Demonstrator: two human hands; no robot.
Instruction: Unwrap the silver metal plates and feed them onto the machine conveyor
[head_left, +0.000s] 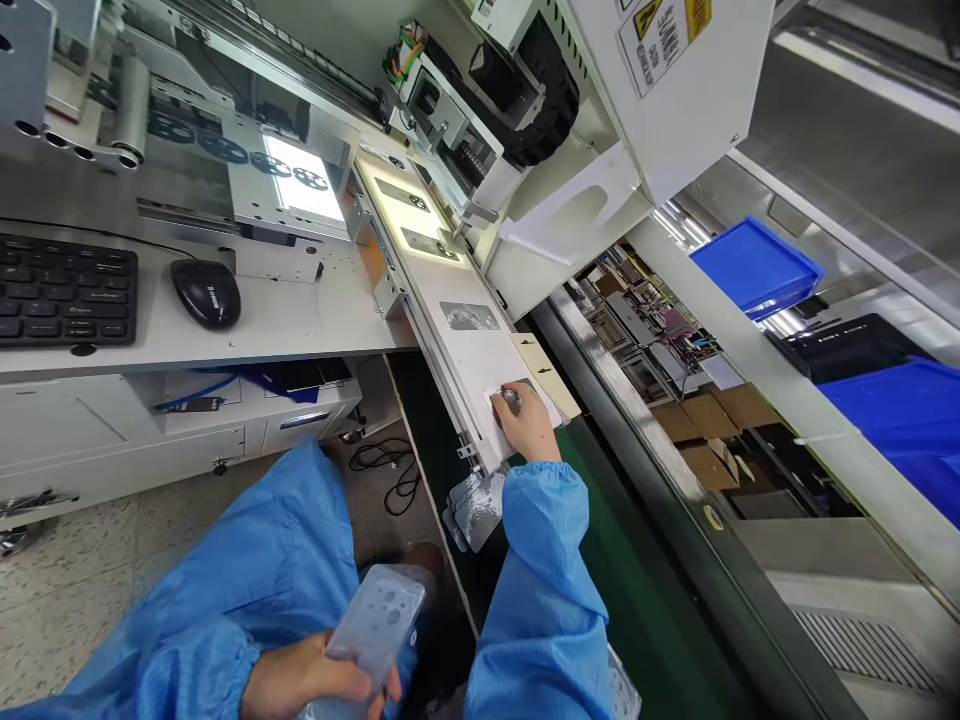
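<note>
My left hand [319, 680] rests low on my lap, its fingers wrapped round a stack of clear plastic pieces with round holes [375, 618]. My right hand [527, 420] reaches forward onto the near end of a white feed track [450, 345]. Its fingers are curled over a small grey sheet piece [511, 398] lying on the track. Another grey piece [469, 316] lies farther up the track, and two more sit under the machine. A pile of grey sheet pieces [474, 508] hangs below the track's end. Both arms wear blue sleeves.
A black keyboard [66, 290] and mouse [205, 292] lie on the white bench at left. A white machine housing [660, 90] overhangs the track. A green conveyor belt [637, 600] runs along the right. Blue bins [754, 265] and cardboard boxes [705, 430] stand beyond it.
</note>
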